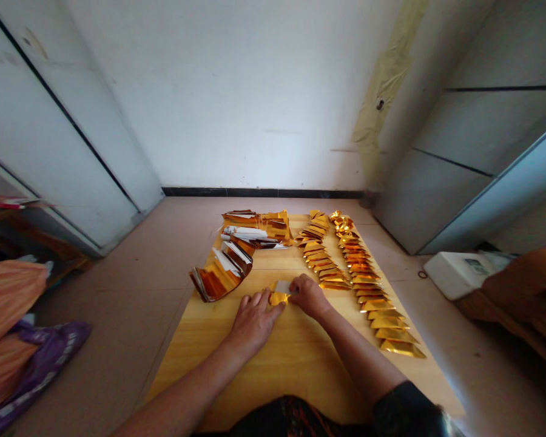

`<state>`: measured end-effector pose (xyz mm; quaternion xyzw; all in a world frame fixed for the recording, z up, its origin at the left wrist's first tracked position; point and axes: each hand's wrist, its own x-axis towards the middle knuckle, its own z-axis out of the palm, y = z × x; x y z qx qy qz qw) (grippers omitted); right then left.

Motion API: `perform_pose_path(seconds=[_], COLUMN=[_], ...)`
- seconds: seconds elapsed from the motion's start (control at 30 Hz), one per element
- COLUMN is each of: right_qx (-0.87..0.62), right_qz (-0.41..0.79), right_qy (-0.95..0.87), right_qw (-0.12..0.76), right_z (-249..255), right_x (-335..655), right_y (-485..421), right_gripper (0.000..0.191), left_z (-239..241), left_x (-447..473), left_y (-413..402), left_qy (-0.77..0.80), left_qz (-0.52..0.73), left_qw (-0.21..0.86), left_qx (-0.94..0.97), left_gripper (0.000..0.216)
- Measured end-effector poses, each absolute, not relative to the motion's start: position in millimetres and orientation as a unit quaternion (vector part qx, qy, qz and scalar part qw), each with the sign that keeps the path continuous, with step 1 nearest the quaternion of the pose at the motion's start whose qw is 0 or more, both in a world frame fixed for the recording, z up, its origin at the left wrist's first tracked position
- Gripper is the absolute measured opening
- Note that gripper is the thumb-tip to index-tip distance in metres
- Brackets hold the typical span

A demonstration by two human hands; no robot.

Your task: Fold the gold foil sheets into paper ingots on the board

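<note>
Between my hands, a small sheet of gold foil paper point(279, 298) lies on the wooden table, partly folded, with a pale grey-white side showing at its far part. My left hand point(253, 318) holds the sheet's left and near edge against the tabletop, thumb and forefinger on it. Closed in a pinch, my right hand point(310, 295) grips the right edge; its fingertips are partly hidden. To the right, folded gold foil pieces overlap in a long row point(366, 285) and a shorter row point(321, 258). Curled stacks of gold foil sheets point(222, 273) lie at the far left.
The wooden table point(236, 376) stands before a white wall with a dark skirting strip. Grey cabinets flank it on both sides. A purple bag point(50, 358) and orange cloth are on the left. At right, a white box point(452, 274) sits near brown boards.
</note>
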<state>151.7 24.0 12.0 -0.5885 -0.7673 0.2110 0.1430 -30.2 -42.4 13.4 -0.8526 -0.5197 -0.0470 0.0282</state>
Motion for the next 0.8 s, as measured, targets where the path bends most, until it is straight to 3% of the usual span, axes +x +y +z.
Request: perform_pose_path(seconds=[0.53,0.8], right_qx=[-0.569,-0.475], right_qz=[0.259,0.139], right_qy=[-0.763,-0.853], right_qw=[0.165,0.164], right_z=[4.3,12.3], right_x=[164.4,153.2], right_y=[32.8,13.7], right_gripper=[0.022,0.024], left_z=[13.1,18.7], left_x=[-29.8,-39.2], left_y=[-42.3,-28.3], left_qy=[-0.519,-0.517], left_qz=[-0.039,-0.064], left_qw=[0.032,-0.006], left_qx=[-0.853,-0.854], left_gripper=[0.039,0.023])
